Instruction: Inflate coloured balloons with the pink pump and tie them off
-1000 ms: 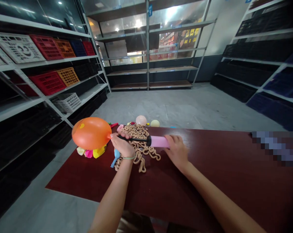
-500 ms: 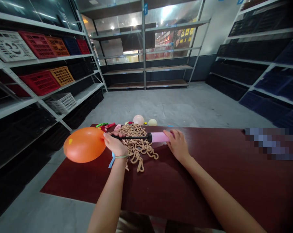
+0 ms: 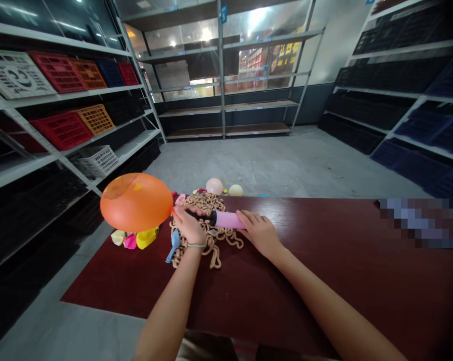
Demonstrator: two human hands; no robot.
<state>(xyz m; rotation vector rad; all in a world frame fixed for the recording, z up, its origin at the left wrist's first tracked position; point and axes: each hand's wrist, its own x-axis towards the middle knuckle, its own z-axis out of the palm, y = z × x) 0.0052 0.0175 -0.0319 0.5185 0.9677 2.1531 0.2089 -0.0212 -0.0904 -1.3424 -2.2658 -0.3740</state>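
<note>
In the head view, a hand pump (image 3: 228, 219) with a pink barrel and black nozzle is held with its long axis nearly level across the desk (image 3: 324, 281), the nozzle pointed at 9 o'clock into the neck of an inflated orange balloon (image 3: 136, 202). The nozzle is gripped by the closed left hand (image 3: 189, 226), with the balloon at its 9 o'clock. The barrel's end lies at the 10 o'clock of the right hand (image 3: 260, 233), which is laid half-open against it; a firm grip cannot be confirmed. Beneath the pump lies a heap of tan modelling balloons (image 3: 207, 245). A blue balloon (image 3: 174, 245) is seen beside the left wrist. The dark red desk is backed by a concrete floor (image 3: 286, 160) and metal shelving (image 3: 222, 70), with red crates (image 3: 63, 130) shelved at 9 o'clock.
</note>
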